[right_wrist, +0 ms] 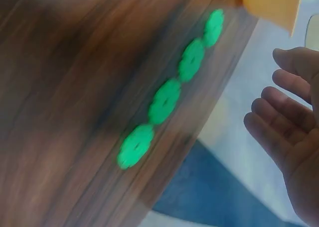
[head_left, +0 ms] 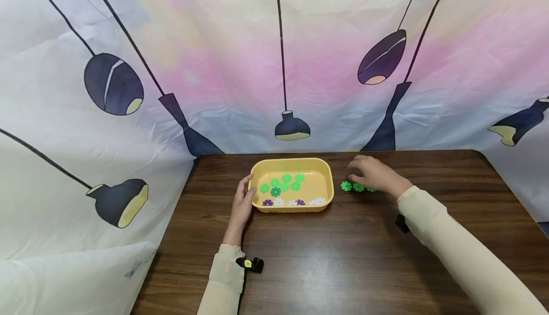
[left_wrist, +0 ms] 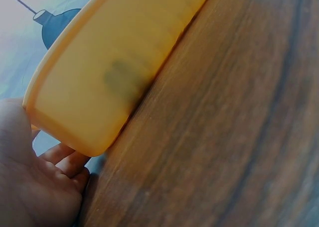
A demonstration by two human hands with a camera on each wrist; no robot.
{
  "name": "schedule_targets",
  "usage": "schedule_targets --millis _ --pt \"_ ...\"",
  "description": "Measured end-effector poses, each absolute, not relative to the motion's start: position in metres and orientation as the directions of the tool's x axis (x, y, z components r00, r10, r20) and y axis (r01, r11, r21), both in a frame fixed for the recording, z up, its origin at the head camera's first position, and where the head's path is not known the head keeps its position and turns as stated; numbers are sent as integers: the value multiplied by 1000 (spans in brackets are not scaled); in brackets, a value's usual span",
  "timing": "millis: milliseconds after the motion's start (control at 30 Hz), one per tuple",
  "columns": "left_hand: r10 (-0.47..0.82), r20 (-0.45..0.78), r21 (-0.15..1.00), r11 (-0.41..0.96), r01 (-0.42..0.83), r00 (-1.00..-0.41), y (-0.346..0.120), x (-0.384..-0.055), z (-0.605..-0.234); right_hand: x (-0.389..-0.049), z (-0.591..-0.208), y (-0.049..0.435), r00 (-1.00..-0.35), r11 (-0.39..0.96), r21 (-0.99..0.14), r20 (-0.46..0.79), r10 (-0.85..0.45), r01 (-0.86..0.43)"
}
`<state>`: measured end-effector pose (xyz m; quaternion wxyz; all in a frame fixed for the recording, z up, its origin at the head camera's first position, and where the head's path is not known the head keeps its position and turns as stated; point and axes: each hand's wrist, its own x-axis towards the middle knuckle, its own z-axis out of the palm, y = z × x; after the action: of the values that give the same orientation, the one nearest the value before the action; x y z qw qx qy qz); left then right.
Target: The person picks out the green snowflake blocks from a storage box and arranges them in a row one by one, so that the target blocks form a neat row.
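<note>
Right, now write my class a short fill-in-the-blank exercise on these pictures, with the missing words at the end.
1. The person's left hand holds the yellow rectangular plastic tray at its ____ end.
2. Near the person's right hand, the right wrist view shows a row of ____ notched green plastic discs.
3. Along the tray's near side, notched white plastic discs lie with ____ ones.

Missing words: left; four; purple.

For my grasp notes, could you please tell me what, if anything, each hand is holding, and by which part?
The left hand holds the tray by its left end. The right hand, near the green discs, holds nothing.
</note>
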<state>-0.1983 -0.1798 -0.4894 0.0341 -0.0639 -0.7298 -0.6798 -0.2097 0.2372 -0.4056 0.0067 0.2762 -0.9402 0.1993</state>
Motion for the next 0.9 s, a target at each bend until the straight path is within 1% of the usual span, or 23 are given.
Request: schedule_targets --millis 500,700,900 --pt "50 132 987 90 136 -990 -181 -198 -489 -229 -384 184 -815 720 -388 192 -547 -575" --pt "50 101 991 85 105 -994 -181 -199 -488 -236 -381 162 -815 716 -403 163 -557 -570" --pt "49 114 989 87 118 -992 -181 -200 -489 -242 -384 143 -809 703 -425 141 -571 -570"
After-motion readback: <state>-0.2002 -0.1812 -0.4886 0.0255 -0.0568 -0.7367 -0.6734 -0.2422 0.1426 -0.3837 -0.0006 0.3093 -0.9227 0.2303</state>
